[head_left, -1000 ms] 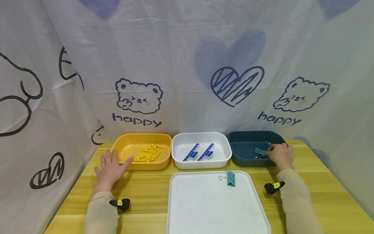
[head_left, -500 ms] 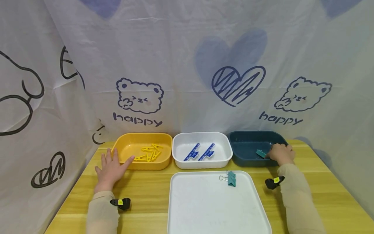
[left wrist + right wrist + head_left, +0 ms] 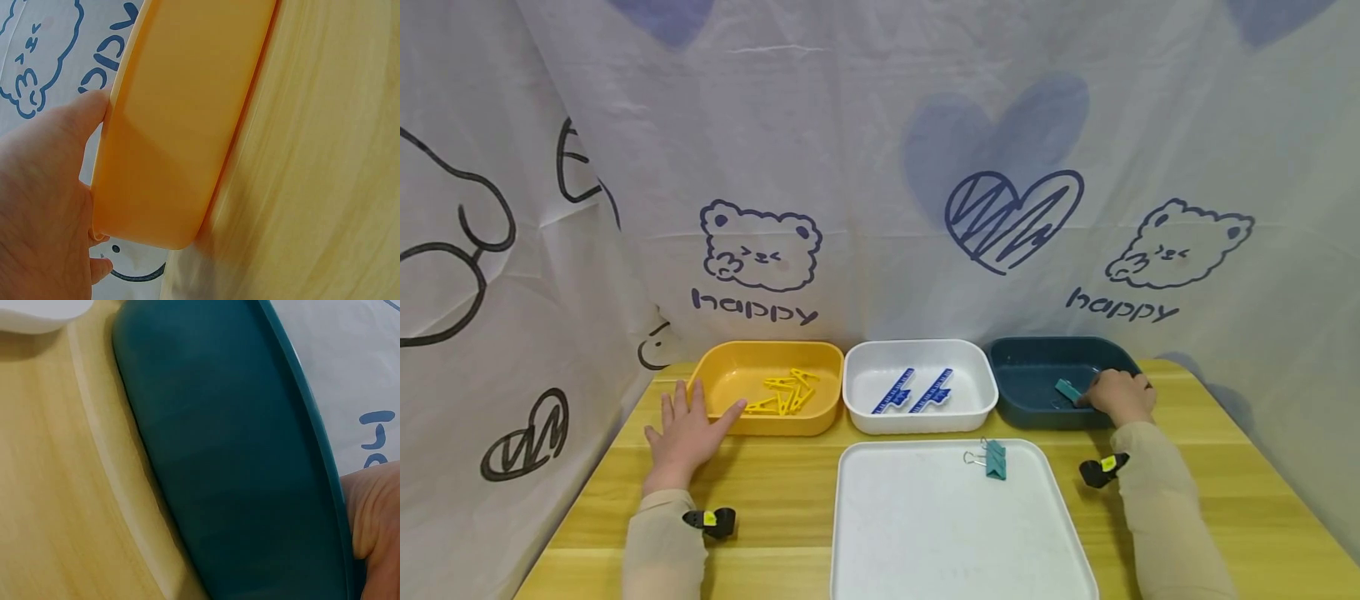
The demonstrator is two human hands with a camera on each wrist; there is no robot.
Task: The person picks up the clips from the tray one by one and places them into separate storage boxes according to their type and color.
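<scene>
My left hand (image 3: 683, 435) rests with spread fingers at the left end of the yellow bin (image 3: 767, 427), its thumb on the front rim. Several yellow clips (image 3: 784, 396) lie inside. In the left wrist view the thumb touches the rim of this bin. My right hand (image 3: 1122, 398) reaches over the front right rim of the dark teal bin (image 3: 1037, 414), fingers bent down inside. Beside those fingers is a teal binder clip (image 3: 1066, 390); the fingertips are hidden, so a pinch on it cannot be made out. The right wrist view shows mostly the bin's outer wall (image 3: 225, 450).
Between the two bins stands a white bin (image 3: 921, 423) holding two blue ruler-shaped clips (image 3: 895, 393). In front, a white tray (image 3: 955, 533) bears another teal binder clip (image 3: 996, 459) near its back edge. A printed cloth (image 3: 880, 167) hangs behind the wooden table (image 3: 767, 508).
My right hand has sunk slightly deeper into the dark bin, and the binder clip beside it has turned and shifted a little. My left hand has stayed on the yellow bin.
</scene>
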